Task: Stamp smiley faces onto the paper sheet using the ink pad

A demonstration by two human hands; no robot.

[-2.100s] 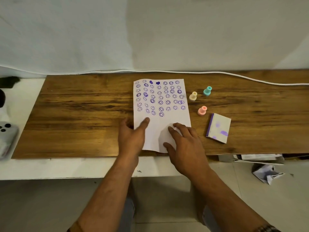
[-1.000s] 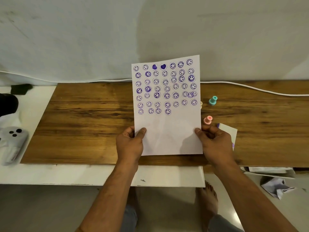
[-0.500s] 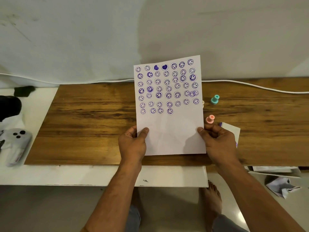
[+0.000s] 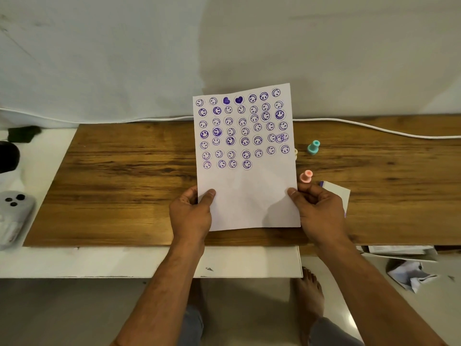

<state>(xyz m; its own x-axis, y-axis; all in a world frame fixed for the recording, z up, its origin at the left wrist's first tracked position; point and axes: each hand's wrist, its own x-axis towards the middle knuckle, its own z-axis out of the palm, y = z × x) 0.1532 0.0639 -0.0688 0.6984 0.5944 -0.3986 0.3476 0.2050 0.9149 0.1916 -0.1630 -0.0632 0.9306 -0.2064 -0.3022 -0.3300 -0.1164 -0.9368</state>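
A white paper sheet [image 4: 249,196] covered on its upper half with several rows of purple smiley stamps and two hearts is held upright above the wooden board [image 4: 124,183]. My left hand [image 4: 190,213] pinches its lower left edge and my right hand [image 4: 316,211] pinches its lower right edge. A pink stamp [image 4: 306,176] and a teal stamp [image 4: 313,147] stand on the board to the right of the sheet. A yellowish stamp [image 4: 295,154] peeks out behind the sheet's right edge. The white ink pad [image 4: 338,193] lies behind my right hand, partly hidden.
A white cable [image 4: 374,128] runs along the back of the board by the wall. At the left, on the white table [image 4: 99,260], lie a grey device [image 4: 13,216] and dark objects. Crumpled paper [image 4: 411,273] lies on the floor at right. My bare foot [image 4: 309,290] stands below.
Two seconds ago the sheet lay flat on the board under both hands. I lifted it upright by its lower edges; over the last second it has stayed nearly still.
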